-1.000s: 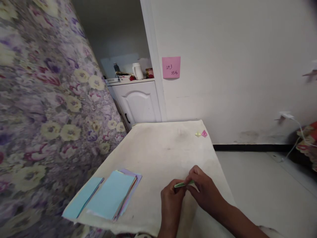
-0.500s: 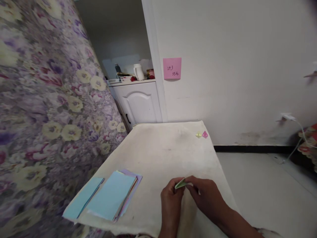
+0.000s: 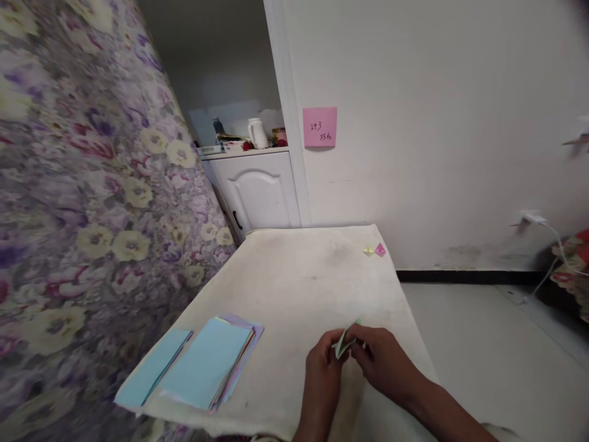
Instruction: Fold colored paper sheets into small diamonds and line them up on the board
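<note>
Both my hands meet over the near right part of a cream-covered table [image 3: 294, 276]. Between them is a small folded green paper [image 3: 344, 341], tilted up on edge. My left hand [image 3: 322, 368] pinches its lower side and my right hand [image 3: 381, 365] pinches its upper right side with curled fingers. A stack of coloured paper sheets [image 3: 207, 362], light blue on top, lies at the near left of the table, with one separate light blue sheet [image 3: 154, 366] beside it.
Two tiny folded pieces, a yellow piece [image 3: 367, 250] and a pink piece [image 3: 380, 249], sit at the table's far right corner. A floral cloth [image 3: 92, 202] hangs along the left. A pink note [image 3: 319, 126] is stuck to the wall; a white cabinet [image 3: 255, 187] stands behind.
The green paper has turned from lying nearly flat between my fingers to standing on edge, and both hands have shifted slightly right.
</note>
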Available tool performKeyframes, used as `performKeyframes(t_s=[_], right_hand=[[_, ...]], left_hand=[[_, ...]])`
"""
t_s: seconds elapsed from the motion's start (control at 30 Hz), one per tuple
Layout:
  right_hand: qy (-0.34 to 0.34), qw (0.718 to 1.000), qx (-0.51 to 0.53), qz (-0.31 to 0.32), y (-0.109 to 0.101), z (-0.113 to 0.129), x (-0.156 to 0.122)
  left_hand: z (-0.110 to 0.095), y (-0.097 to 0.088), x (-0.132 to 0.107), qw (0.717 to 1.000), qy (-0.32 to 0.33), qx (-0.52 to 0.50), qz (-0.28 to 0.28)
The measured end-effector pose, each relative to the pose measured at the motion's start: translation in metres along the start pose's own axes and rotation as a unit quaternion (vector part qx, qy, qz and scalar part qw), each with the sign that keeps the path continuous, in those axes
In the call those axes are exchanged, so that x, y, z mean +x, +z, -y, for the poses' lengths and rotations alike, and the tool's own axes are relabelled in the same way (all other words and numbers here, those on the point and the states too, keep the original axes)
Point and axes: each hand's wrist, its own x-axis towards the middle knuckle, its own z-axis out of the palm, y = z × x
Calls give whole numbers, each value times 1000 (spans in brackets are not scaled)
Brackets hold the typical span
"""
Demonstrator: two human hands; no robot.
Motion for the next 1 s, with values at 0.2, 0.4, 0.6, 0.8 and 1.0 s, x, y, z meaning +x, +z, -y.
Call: performKeyframes(t_s=[0.2,0.4,0.6,0.8,1.0], right_hand=[[-8,1000,-28,5,0,1,-2],[-10,1000,0,-1,1,0,0],[-20,999,50,-1,-5,2,2],[-38,999,18,-18,-8,2,4],[-43,999,25,-12,-7,5,3]], left_hand=[[-2,-3,-2,999,29,6,20],[6,-6,2,994,-33,-99,20],[2,-7,2,976,-92,-198,25],[-3,-11,1,973,-115,-198,31],[0,-9,2,964,-135,-230,8]])
